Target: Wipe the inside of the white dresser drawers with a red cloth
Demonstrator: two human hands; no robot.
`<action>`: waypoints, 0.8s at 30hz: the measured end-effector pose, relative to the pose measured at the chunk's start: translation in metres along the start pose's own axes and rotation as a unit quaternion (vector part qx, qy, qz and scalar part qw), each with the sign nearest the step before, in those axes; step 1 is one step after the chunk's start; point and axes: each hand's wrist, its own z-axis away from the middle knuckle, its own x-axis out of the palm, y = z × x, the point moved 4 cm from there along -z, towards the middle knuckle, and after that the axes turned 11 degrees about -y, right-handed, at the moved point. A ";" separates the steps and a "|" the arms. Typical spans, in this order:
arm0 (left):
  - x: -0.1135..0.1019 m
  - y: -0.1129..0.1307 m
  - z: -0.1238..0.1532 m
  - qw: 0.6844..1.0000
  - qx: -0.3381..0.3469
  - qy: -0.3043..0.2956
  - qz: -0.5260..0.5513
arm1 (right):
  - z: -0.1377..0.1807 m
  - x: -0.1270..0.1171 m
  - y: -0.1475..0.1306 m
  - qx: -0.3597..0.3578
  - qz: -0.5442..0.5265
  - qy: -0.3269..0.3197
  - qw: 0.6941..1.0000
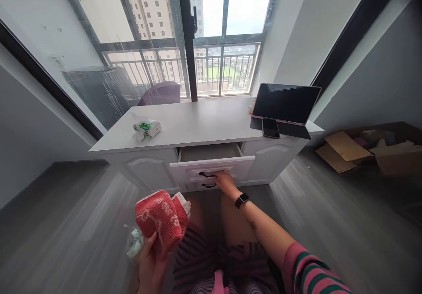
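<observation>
My left hand (150, 259) is closed on a folded red towel (158, 219) with pale lettering, held up at the lower left. My right hand (225, 182), with a black watch on its wrist, has its fingers around the dark handle (207, 175) of the upper drawer (184, 167). That drawer is pulled part way out of the white cabinet (198, 125), and the part of its inside that shows looks bare. Below it, a lower drawer with its own dark handle (208, 185) is closed.
On the cabinet top are a tissue pack (147, 128) at the left, and a tablet (286, 103) with a phone (271, 128) at the right. A cardboard box (349, 147) with raised flaps lies on the right floor. Crumpled white tissue (135, 243) is beside my left hand.
</observation>
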 end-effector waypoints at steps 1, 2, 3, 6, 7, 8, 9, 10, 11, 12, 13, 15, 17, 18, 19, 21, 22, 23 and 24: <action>-0.002 -0.004 0.000 1.000 -0.004 0.003 0.006 | -0.011 -0.001 0.005 0.000 0.006 -0.004 1.000; -0.004 -0.008 0.000 1.000 -0.008 0.004 0.014 | -0.022 -0.001 0.009 0.003 0.010 -0.011 1.000; -0.006 -0.012 0.001 1.000 -0.011 0.007 0.022 | -0.032 -0.001 0.013 0.009 0.012 -0.020 1.000; -0.014 -0.024 0.007 0.998 -0.028 0.051 0.021 | -0.058 -0.002 0.023 0.036 0.018 -0.047 0.998; -0.017 -0.027 0.010 0.996 -0.035 0.080 0.012 | -0.066 -0.002 0.025 0.043 0.018 -0.052 0.998; -0.021 -0.030 0.012 0.992 -0.042 0.116 0.000 | -0.073 -0.003 0.027 0.048 0.018 -0.054 0.997; -0.024 -0.032 0.015 0.987 -0.048 0.156 -0.016 | -0.079 -0.003 0.028 0.051 0.017 -0.056 0.997; -0.026 -0.033 0.017 0.979 -0.051 0.195 -0.032 | -0.084 -0.004 0.029 0.053 0.015 -0.058 0.997; -0.027 -0.035 0.018 0.970 -0.054 0.233 -0.045 | -0.089 -0.004 0.030 0.056 0.013 -0.060 0.997; -0.028 -0.036 0.020 0.960 -0.058 0.267 -0.055 | -0.092 -0.005 0.031 0.058 0.010 -0.062 0.996; -0.027 -0.038 0.020 0.952 -0.062 0.293 -0.060 | -0.094 -0.005 0.033 0.061 0.008 -0.064 0.996; -0.025 -0.040 0.021 0.943 -0.066 0.322 -0.055 | -0.097 -0.006 0.035 0.065 0.002 -0.067 0.996; -0.023 -0.042 0.020 0.944 -0.066 0.322 -0.044 | -0.097 -0.006 0.037 0.070 -0.003 -0.069 0.995; -0.022 -0.043 0.020 0.947 -0.069 0.312 -0.040 | -0.098 -0.006 0.037 0.073 -0.005 -0.069 0.995; -0.021 -0.043 0.019 0.951 -0.075 0.298 -0.035 | -0.098 -0.006 0.037 0.077 -0.008 -0.069 0.995; -0.020 -0.044 0.017 0.960 -0.088 0.264 -0.023 | -0.100 -0.007 0.036 0.086 -0.015 -0.067 0.994; -0.020 -0.045 0.016 0.964 -0.093 0.248 -0.016 | -0.100 -0.007 0.035 0.090 -0.020 -0.063 0.994; -0.020 -0.045 0.016 0.967 -0.096 0.237 -0.009 | -0.099 -0.006 0.032 0.095 -0.026 -0.057 0.993; -0.021 -0.044 0.016 0.968 -0.097 0.231 -0.003 | -0.096 -0.006 0.029 0.100 -0.031 -0.048 0.993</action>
